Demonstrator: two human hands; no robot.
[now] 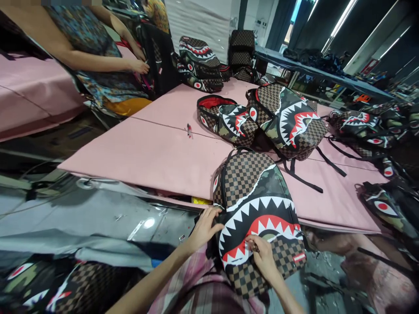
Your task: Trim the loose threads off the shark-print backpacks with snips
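Shark-print backpack (258, 196) at 6 o'clock, against the worktop (147, 152).
Likely soft, floppy: left hand (204, 229) fingers clasp its 9 o'clock side, right hand (263, 257) fingers pinch a small tool (254, 247).

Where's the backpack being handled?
Head view, lower centre: the backpack leans on the pink table's near edge, left hand at its side, right hand on its mouth.

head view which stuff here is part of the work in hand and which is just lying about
In hand: nearest shark-mouth backpack, left hand on its side, right hand pinching a small dark item at its mouth print.
Lying about: two backpacks on the pink table, small red item, backpack pile at right.
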